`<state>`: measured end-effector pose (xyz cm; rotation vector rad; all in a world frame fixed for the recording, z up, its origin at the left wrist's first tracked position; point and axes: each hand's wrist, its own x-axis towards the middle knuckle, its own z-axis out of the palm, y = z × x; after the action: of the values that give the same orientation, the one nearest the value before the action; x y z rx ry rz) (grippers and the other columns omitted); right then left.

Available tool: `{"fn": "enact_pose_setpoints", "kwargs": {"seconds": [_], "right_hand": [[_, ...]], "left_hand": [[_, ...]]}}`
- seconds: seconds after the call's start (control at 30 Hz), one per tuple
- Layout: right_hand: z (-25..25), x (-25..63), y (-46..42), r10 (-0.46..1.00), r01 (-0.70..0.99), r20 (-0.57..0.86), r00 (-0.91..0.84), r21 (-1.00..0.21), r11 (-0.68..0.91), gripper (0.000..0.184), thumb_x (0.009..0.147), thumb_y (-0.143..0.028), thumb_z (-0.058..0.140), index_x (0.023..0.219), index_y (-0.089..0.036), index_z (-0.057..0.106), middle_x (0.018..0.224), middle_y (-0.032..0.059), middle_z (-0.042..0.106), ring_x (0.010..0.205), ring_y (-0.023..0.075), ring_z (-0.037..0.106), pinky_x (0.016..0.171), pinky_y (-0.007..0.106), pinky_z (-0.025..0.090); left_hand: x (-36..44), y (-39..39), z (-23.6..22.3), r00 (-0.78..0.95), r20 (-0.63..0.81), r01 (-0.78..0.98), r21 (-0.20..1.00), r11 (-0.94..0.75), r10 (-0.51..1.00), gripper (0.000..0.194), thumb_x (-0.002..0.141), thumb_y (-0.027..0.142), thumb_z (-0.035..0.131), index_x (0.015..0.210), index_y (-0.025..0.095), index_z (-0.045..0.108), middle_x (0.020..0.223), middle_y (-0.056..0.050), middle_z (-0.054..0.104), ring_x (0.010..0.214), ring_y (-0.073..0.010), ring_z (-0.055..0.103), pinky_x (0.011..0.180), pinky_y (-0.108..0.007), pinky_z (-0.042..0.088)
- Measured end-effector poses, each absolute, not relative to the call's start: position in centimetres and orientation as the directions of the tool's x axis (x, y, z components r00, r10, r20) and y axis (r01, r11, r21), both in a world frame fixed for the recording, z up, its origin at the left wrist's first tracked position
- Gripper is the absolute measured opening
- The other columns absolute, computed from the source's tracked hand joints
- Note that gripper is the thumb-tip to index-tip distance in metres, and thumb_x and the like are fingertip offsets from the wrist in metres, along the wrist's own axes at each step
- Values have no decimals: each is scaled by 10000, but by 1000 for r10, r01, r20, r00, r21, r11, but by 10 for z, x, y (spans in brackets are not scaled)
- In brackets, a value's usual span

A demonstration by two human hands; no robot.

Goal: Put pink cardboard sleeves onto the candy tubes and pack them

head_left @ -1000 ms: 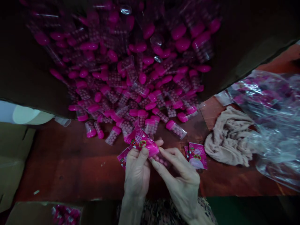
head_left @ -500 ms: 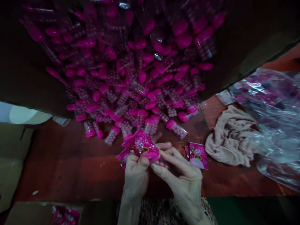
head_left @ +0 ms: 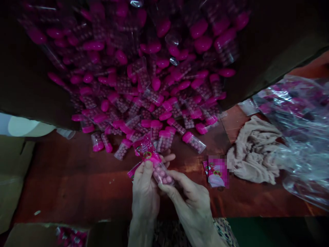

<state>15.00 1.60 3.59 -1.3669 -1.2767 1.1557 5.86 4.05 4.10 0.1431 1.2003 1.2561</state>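
Note:
My left hand (head_left: pixel 146 190) is closed with its thumb on a pink printed sleeve (head_left: pixel 147 148). The sleeve surrounds the upper part of a clear bottle of pink balls (head_left: pixel 162 175), whose lower end sticks out toward me. Thumb and fingers of my right hand (head_left: pixel 191 199) pinch that lower end. Another pink sleeve (head_left: pixel 133 170) shows partly from behind my left hand. On the table to the right lie flat pink sleeves (head_left: pixel 216 171), a few centimetres from my right hand.
A large heap of pink-capped bottles (head_left: pixel 154 103) spills from a dark box (head_left: pixel 31 92) onto the red-brown table (head_left: pixel 77 181). Right are a crumpled beige cloth (head_left: pixel 254 151) and clear plastic bags (head_left: pixel 305 144). A cardboard box (head_left: pixel 33 235) with pink wrapped items sits lower left.
The sleeve has gone from flat and wide to wrapped around the bottle, whose balls now show below it. Both hands have shifted slightly left, my right hand lower on the bottle.

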Motion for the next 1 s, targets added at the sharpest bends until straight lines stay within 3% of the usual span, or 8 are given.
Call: {"fn": "enact_pose_setpoints", "kwargs": {"seconds": [0.13,0.3,0.4,0.5,0.6,0.8,1.0], "right_hand": [[37,146,14,998,139,-2,55,-990,-10,114,800,-184,619,908,-162,647,783,23,729,619,138,690,556,190,575],[39,145,16,997,58,-11,76,-998,-16,110,807,-149,603,911,-169,632,673,-15,693,490,86,640,509,147,545],[40,143,16,997,9,-51,60,-999,-52,73,820,-168,593,887,-172,620,578,-38,649,454,83,621,468,140,523],[38,140,11,995,46,-39,91,-998,-44,91,822,-167,589,907,-185,616,621,-34,662,465,84,627,468,145,520],[34,139,6,993,80,-17,113,-996,-26,157,813,-157,597,960,-210,612,731,-25,691,501,89,644,482,156,533],[34,140,1,995,83,-37,98,-995,-45,155,812,-162,597,960,-203,614,741,-14,693,587,115,673,553,178,556],[41,140,7,989,75,-33,142,-996,-43,147,803,-151,595,936,-203,631,748,-12,698,591,113,664,538,178,548]], "left_hand": [[60,35,45,-122,-677,-644,610,461,725,350,802,436,547,852,114,674,919,-138,717,846,-210,653,751,-314,506],[56,31,53,-201,-655,-677,631,380,729,308,747,413,619,887,146,683,954,-113,712,769,-188,655,642,-272,513],[57,30,55,-261,-633,-667,664,337,729,296,731,409,638,856,149,704,936,-96,715,612,-123,614,513,-206,470],[61,27,55,-241,-648,-688,640,344,723,347,717,450,640,850,138,713,798,-99,722,466,-82,516,400,-179,385],[63,24,53,-232,-670,-701,618,356,706,352,737,458,616,838,134,711,738,-105,716,481,-94,528,421,-184,398],[63,18,48,-307,-638,-698,656,289,706,338,716,454,637,806,135,705,843,-125,723,491,-109,569,404,-189,418],[69,14,50,-334,-599,-654,703,279,728,267,743,409,628,758,155,706,826,-116,734,625,-177,656,567,-268,530]]}}
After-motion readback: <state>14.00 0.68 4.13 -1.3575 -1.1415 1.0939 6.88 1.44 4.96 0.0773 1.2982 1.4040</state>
